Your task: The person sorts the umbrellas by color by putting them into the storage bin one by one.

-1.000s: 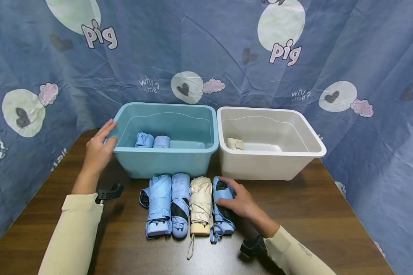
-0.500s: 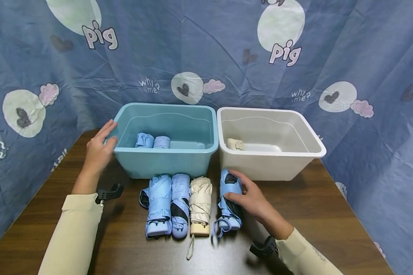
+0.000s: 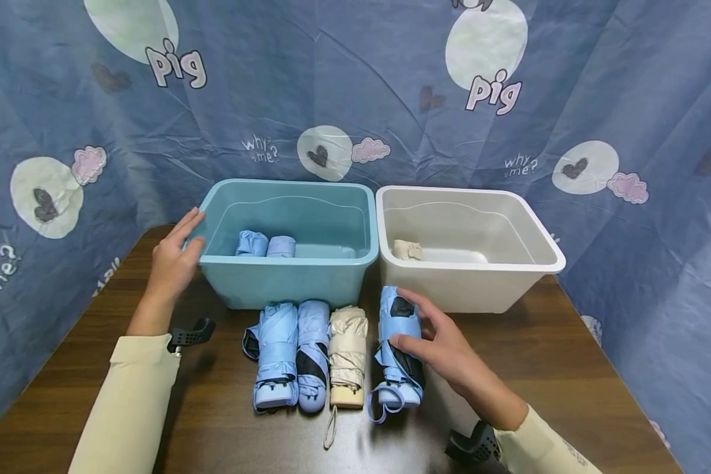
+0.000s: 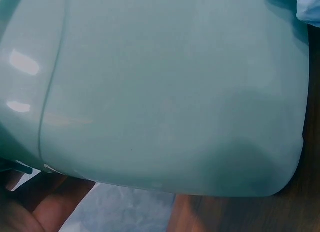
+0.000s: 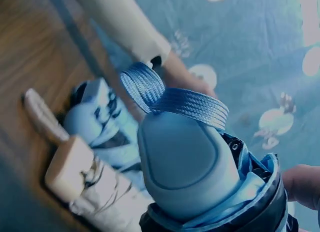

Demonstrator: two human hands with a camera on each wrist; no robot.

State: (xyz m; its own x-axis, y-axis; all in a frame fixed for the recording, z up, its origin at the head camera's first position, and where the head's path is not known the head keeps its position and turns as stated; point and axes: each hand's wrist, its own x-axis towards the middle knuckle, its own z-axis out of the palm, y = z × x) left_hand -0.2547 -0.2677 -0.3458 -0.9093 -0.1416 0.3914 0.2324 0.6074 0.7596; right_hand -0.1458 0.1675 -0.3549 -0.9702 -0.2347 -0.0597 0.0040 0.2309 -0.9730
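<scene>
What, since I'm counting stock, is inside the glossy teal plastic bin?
A bright-blue fabric roll and a lavender-blue fabric roll, side by side. The bin's near wall hides their nearer parts and anything directly behind it.

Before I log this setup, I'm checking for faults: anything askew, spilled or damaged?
A loose flap juts from the left of the leftmost umbrella on the table, so its wrap looks untidy. No spill or damage shows.
</scene>
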